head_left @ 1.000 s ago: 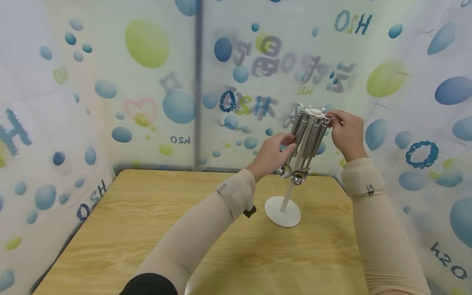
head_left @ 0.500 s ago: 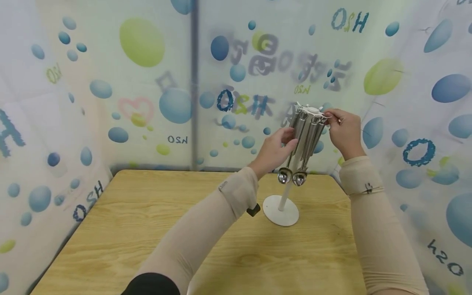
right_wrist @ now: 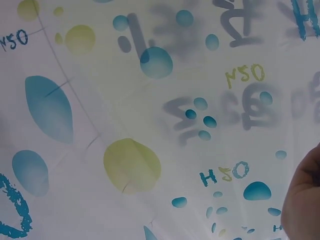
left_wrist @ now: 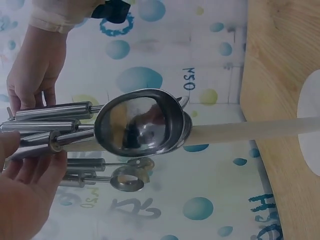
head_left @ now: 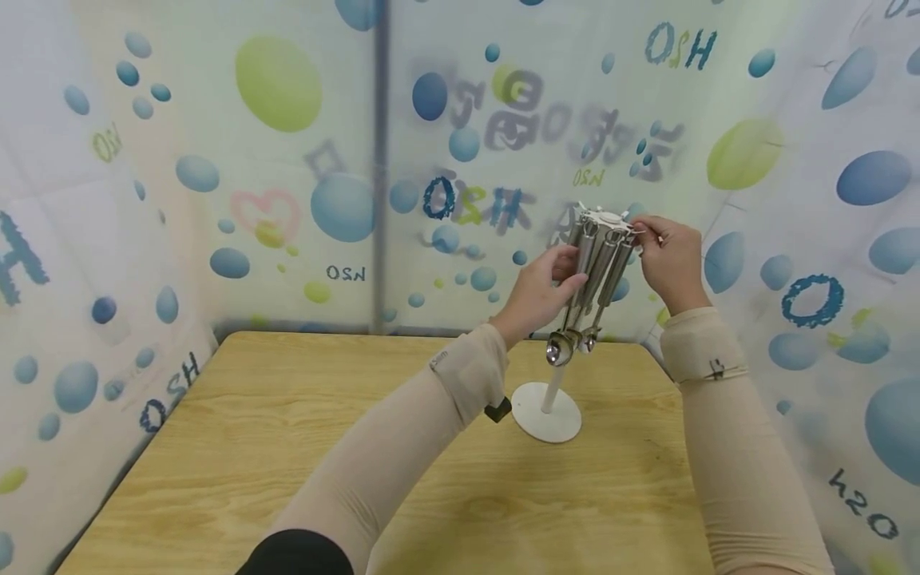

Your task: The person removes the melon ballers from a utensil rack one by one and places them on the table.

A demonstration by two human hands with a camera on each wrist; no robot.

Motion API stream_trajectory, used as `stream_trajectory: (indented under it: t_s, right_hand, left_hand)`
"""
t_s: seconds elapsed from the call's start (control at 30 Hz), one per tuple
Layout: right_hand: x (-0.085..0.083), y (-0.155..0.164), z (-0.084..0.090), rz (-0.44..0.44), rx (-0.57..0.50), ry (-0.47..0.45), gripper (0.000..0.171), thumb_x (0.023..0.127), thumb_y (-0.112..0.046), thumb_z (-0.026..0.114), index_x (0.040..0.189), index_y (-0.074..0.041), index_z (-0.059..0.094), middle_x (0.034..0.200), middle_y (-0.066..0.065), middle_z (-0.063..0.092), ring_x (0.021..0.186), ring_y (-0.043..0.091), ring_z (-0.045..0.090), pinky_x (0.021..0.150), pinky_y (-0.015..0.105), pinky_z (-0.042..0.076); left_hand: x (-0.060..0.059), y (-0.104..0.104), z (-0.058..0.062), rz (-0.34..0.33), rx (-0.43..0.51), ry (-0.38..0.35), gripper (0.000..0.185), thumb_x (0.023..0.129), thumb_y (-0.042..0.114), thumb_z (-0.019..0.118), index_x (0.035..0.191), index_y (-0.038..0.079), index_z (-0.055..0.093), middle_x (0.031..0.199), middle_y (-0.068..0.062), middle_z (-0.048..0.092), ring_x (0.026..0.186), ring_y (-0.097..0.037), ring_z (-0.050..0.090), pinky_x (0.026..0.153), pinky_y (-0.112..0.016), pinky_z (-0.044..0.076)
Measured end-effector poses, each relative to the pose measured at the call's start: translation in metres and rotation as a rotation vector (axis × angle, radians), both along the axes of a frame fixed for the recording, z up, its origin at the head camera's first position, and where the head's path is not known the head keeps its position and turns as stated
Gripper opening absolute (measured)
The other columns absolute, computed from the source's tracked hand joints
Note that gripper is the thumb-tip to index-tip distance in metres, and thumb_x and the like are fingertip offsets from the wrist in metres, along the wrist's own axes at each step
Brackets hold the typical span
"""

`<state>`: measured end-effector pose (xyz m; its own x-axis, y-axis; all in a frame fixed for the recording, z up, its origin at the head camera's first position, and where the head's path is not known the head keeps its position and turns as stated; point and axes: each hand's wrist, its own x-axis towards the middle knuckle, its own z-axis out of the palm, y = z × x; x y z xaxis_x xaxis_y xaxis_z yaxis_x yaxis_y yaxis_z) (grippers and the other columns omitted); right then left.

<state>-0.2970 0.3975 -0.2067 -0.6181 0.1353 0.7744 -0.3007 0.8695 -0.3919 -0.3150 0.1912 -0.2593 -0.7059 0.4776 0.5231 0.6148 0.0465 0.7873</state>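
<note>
A white utensil rack (head_left: 549, 399) with a round base stands on the table, and several steel scoops hang close together from its spoked top. In the head view my left hand (head_left: 539, 291) is at the hanging handles from the left. The left wrist view shows its fingers and thumb about the handle of a big-bowled scoop (left_wrist: 142, 122); smaller scoops (left_wrist: 127, 179) hang behind. My right hand (head_left: 672, 259) pinches the rack's top edge by a hook, its fingertips partly hidden. Only a bit of that hand shows in the right wrist view.
The wooden table (head_left: 323, 447) stretches in front, with the rack at its far right part. A patterned curtain (head_left: 287, 160) with blue and green spots closes in the back and both sides.
The hanging scoops have swung and turned, so the bowls at the bottom now overlap instead of facing forward side by side. Both hands have stayed nearly in place.
</note>
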Motion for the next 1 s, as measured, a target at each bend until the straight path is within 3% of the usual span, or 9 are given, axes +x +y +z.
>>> stream_trajectory:
  t_s: [0.73,1.0]
  right_hand:
    - [0.0003,-0.0030,0.0013,0.011,0.002,0.022,0.026,0.099,-0.016,0.054,0.104,0.003,0.072,0.091,0.022,0.071,0.062,-0.018,0.045,0.060,0.005,0.039]
    - [0.0011,-0.0023,-0.0008,-0.009,-0.007,0.002,0.026,0.101,-0.015,0.052,0.107,0.000,0.072,0.095,0.019,0.071,0.069,-0.002,0.056,0.061,0.006,0.040]
  left_hand:
    - [-0.0043,-0.0073,0.0064,0.056,0.021,0.032,0.044,0.090,0.025,0.069,0.131,0.016,0.054,0.114,0.002,0.066,0.095,-0.008,0.062,0.075,-0.021,0.052]
    - [-0.0024,-0.0092,0.0069,0.041,0.038,0.030,0.046,0.090,0.026,0.068,0.132,0.016,0.053,0.116,0.002,0.064,0.096,-0.009,0.061,0.076,-0.021,0.052]
